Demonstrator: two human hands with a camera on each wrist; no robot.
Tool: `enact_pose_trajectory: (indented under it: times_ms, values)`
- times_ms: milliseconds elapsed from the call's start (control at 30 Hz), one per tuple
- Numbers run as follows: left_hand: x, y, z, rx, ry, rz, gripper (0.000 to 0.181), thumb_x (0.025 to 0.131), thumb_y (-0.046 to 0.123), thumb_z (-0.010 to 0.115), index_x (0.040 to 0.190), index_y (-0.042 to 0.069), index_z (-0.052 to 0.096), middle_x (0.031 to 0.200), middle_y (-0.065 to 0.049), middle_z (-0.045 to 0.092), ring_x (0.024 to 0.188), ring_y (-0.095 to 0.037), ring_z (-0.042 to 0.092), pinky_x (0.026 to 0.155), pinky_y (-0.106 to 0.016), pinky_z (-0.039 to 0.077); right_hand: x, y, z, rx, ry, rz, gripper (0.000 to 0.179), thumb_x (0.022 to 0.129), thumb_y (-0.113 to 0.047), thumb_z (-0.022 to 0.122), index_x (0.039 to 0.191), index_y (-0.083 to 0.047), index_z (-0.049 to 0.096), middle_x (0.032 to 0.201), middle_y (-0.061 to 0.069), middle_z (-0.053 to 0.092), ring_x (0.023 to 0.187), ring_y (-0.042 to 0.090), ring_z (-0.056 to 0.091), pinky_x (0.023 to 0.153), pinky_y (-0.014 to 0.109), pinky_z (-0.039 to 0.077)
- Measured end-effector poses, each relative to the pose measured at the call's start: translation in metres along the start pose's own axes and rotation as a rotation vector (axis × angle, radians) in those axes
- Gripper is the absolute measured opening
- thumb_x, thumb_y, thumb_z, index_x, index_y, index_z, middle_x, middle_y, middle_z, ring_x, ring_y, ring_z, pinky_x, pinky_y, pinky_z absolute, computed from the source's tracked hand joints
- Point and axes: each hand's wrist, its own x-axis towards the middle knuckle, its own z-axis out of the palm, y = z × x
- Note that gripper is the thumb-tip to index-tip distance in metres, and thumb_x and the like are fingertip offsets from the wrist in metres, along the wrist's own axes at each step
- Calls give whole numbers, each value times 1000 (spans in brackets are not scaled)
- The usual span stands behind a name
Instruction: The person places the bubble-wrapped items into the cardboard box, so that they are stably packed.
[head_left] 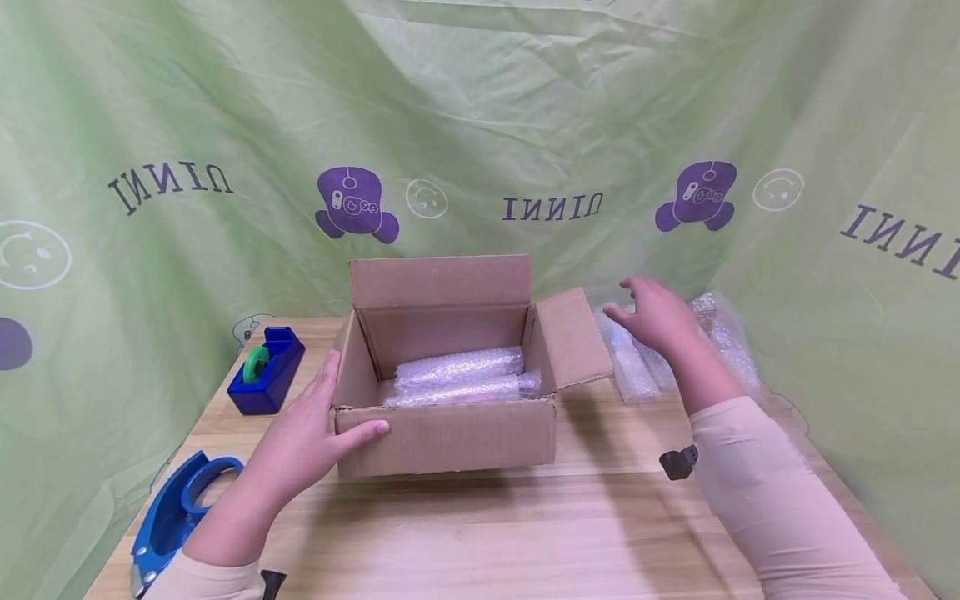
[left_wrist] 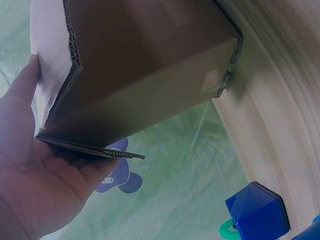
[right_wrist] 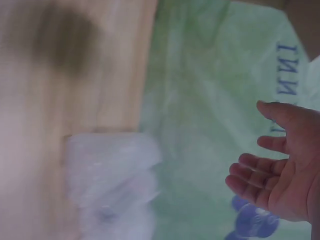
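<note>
Head view, cardboard box: it sits mid-table in front of me, mouth up, the rear flap standing and the right flap (head_left: 576,340) leaning outward.
Inside the box: two bubble-wrapped rolls, the rear roll (head_left: 461,365) and the front roll (head_left: 453,392), lie side by side along its length.
Left hand (head_left: 300,437): it grips the box (head_left: 450,440) at the near left corner, thumb across the front, fingers along the left side; from the left wrist, some fingers disappear behind a flap.
Right hand (head_left: 663,321): held up beyond the right flap, fingers spread and loosely bent, palm bare, nothing pinched.
Wrapped bundles: a nearer bundle (head_left: 636,379) lies just right of the box, partly behind the right hand, and a farther bundle (head_left: 722,329) lies past that wrist.
Tape: a blue dispenser (head_left: 276,385) with a green roll (head_left: 257,365) stands left of the box; a blue tape gun (head_left: 167,521) lies nearer, beside the left forearm.
Surroundings: a pale wooden table (head_left: 480,542), backed by a green curtain (head_left: 480,108) printed with purple figures, smiley faces and mirrored lettering.
</note>
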Motion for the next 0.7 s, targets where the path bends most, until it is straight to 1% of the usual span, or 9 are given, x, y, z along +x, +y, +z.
enact_pose_trajectory:
  times_ms: [133,233,300,400,567,633,700]
  values:
    - [0,1,0,-2,-1,1,127,75,82,56,158,8,-4,163,-20,9,146,-46,21,113,-64,26,-2,15,22,-14,-24,30,68,95,-41,60,141,6,43,138,32,48,124,53,46,102,64,38]
    - [0,1,-1,-3,-2,1,127,75,82,56,158,9,-4,163,-20,10,146,-46,21,113,-64,26,-5,23,37,-8,-67,60,71,94,-41,59,143,6,40,140,36,44,126,54,43,103,65,38]
    - [0,1,-1,-4,-3,-1,126,75,82,56,158,9,-4,164,-20,10,146,-46,21,113,-64,26,-7,27,45,-26,-95,71,72,94,-42,58,144,6,38,140,38,42,126,56,43,103,66,38]
    - [0,1,-1,-3,-2,-2,126,75,83,56,158,10,-5,164,-19,9,146,-46,20,113,-64,26,-9,32,54,-56,-122,82,71,94,-40,57,144,7,39,139,39,42,124,57,44,102,65,40]
    - [0,1,0,-5,1,-3,126,75,82,56,158,10,-5,164,-19,9,146,-46,20,113,-64,26,-12,40,68,-78,-135,100,69,90,-36,60,140,8,42,134,38,47,120,56,48,97,64,44]
    - [-1,1,0,-7,1,-3,126,75,82,56,158,9,-5,164,-20,9,146,-46,21,113,-64,26,-14,43,73,-76,-147,118,71,89,-34,63,140,9,41,134,40,45,119,57,47,96,65,44]
    - [-2,1,-1,-8,3,-2,126,75,82,56,158,9,-4,163,-20,10,146,-46,21,113,-64,26,-14,47,77,-74,-163,137,73,88,-34,64,141,10,40,139,40,41,121,58,45,98,65,43]
